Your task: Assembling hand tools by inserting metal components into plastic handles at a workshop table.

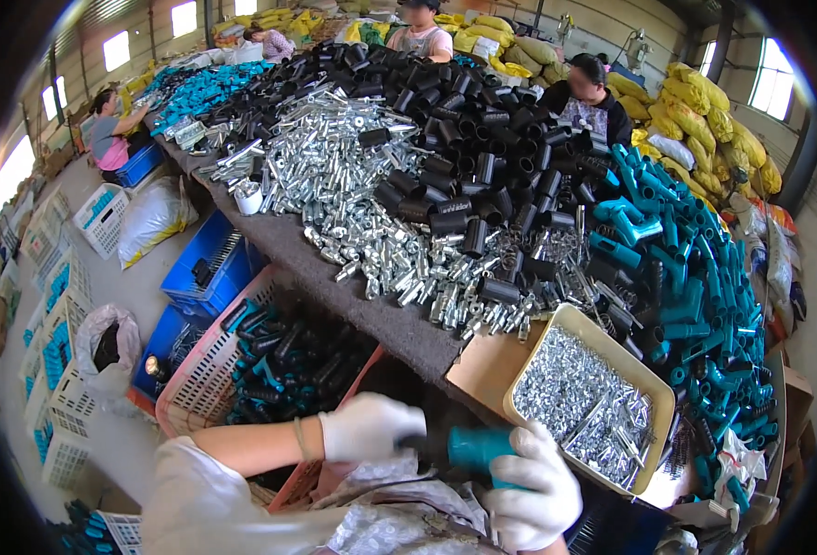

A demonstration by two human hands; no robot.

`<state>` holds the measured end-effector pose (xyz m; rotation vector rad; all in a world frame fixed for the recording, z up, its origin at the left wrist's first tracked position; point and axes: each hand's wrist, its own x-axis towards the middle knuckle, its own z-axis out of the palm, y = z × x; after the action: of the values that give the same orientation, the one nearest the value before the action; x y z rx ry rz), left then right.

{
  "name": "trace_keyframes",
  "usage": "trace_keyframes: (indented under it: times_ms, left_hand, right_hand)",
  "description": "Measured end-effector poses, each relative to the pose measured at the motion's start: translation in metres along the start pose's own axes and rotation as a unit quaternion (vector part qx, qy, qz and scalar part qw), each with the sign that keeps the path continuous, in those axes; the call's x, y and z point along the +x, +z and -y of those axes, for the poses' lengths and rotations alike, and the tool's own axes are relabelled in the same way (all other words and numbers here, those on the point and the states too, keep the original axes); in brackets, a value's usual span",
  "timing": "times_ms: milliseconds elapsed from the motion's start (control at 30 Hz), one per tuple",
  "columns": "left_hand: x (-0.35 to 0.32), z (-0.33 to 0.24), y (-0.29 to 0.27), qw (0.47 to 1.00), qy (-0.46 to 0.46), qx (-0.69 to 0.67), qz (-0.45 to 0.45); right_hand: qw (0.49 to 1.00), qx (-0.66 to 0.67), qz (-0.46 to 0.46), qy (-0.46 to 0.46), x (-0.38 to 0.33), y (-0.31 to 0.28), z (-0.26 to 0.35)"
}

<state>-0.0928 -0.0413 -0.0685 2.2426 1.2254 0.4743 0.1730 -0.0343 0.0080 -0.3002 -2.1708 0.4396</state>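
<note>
My right hand (536, 495), in a white glove, is closed round a teal plastic tool housing (473, 450) with a wide round end that points left. Across from that end, my left hand (364, 427), also gloved, is curled into a fist. Something dark shows at its fingers, but motion blur hides what it is. A gap separates the two hands in front of my apron. Just beyond my right hand, a cream tray (665, 416) of small silvery metal parts rests at the table's near edge.
Heaped on the grey-covered table (334, 289) are metal fittings (325, 162), black sleeves (464, 199) and teal housings (686, 268). A pink crate (182, 398) of black-and-teal pieces stands left of me, near blue bins (210, 277). Several people work around the table's far sides.
</note>
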Motion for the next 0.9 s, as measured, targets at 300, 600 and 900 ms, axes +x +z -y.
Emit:
trace_keyframes:
  times_ms: [300,600,900]
  left_hand:
    - [-0.011,0.009,0.033,0.993,0.109,-0.039,-0.028]
    - [0.044,-0.042,-0.061,0.929,0.309,0.198,-0.041]
    - [0.033,0.159,-0.089,0.866,-0.216,0.237,-0.384]
  right_hand:
    - [0.984,0.004,-0.12,0.129,0.004,0.013,0.0]
    - [0.746,0.421,0.157,0.492,-0.061,0.061,-0.044]
    - [0.862,0.233,0.077,0.444,-0.064,0.062,-0.027]
